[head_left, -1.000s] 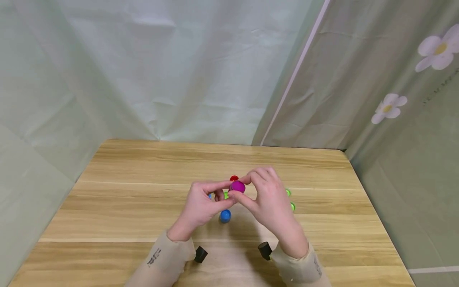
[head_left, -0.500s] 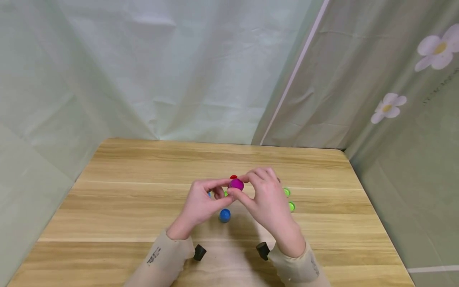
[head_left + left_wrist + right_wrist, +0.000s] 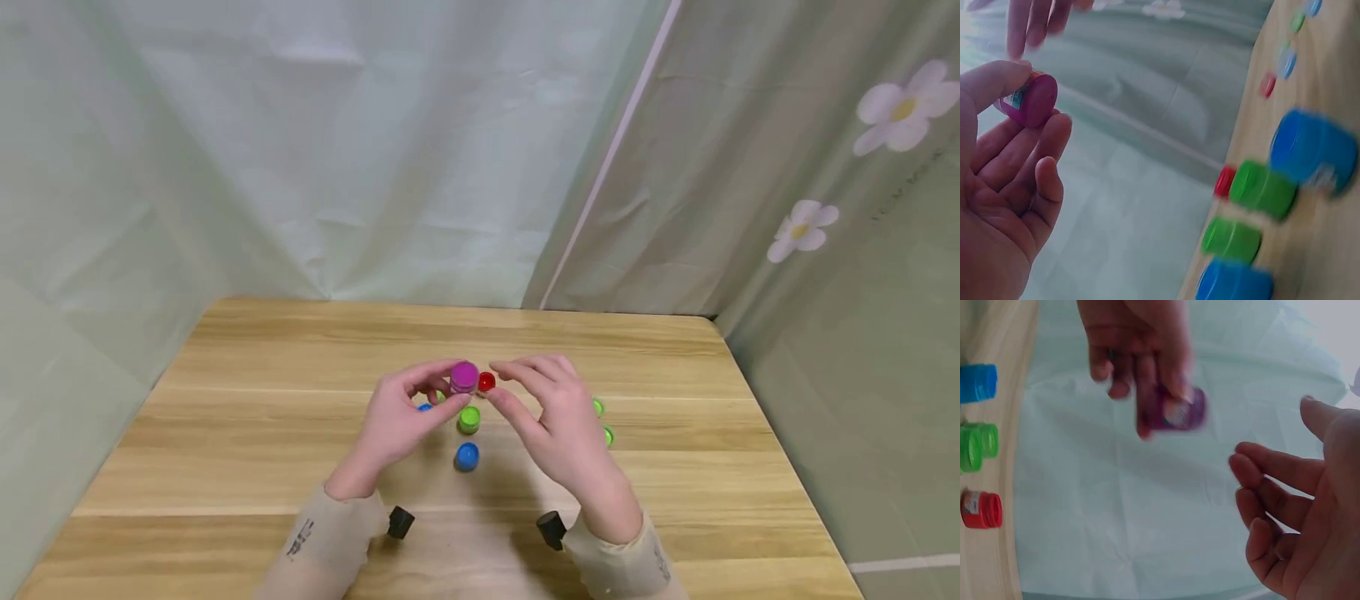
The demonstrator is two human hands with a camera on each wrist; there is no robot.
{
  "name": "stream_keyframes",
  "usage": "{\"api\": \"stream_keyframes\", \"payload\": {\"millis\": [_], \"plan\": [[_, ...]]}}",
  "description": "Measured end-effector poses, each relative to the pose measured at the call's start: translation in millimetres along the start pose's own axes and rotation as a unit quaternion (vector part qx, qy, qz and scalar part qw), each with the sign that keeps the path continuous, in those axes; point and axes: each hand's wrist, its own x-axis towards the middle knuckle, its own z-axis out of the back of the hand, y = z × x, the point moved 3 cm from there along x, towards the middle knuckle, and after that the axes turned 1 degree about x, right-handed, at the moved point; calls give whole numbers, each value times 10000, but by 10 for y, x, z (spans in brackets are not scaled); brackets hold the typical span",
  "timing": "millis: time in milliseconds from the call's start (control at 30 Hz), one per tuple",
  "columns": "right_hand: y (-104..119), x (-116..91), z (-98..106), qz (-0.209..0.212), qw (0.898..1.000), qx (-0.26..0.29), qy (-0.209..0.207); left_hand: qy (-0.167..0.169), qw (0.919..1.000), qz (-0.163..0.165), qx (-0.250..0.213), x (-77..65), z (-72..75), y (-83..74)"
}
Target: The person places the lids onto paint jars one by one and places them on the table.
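My left hand (image 3: 396,423) pinches a small purple jar (image 3: 464,377) between thumb and fingers, raised above the table. The left wrist view shows a label on the side of this purple jar (image 3: 1038,101). My right hand (image 3: 561,425) is just to its right, apart from it, fingers loosely bent and nothing in them. Below the hands stand a red jar (image 3: 486,383), a green jar (image 3: 468,420) and a blue jar (image 3: 467,457). Another blue jar (image 3: 424,407) and another green jar (image 3: 440,397) are partly hidden by my left hand.
Two green lids (image 3: 608,436) lie on the wooden table (image 3: 247,450), partly behind my right hand. In the left wrist view, a red lid (image 3: 1267,84) and a blue lid (image 3: 1287,63) lie farther along. Pale curtains (image 3: 420,167) enclose the table's back and sides.
Both hands were on the purple jar; the right hand has let go of it. My left hand has moved left with the jar, uncovering the green and red jars.
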Motion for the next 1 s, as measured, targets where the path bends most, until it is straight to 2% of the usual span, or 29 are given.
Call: {"api": "stream_keyframes", "payload": {"millis": [100,200,333,567,767,1000], "plan": [[-36,0,64,41,9995,132,-294,-200,9989,376,171,11,166,79],[-89,-9,112,-37,9991,145,-397,-272,9966,696,348,20,334,162],[-143,-30,143,-122,9992,98,-363,-230,9941,852,632,27,546,299],[-215,-72,211,-78,9993,-6,-371,-121,9897,1084,927,30,874,656],[-303,-98,304,-36,9990,-159,-426,84,9823,1255,1390,111,1058,911],[-371,-120,400,116,9981,-225,-561,396,9722,1546,1711,164,1143,1113]]}}
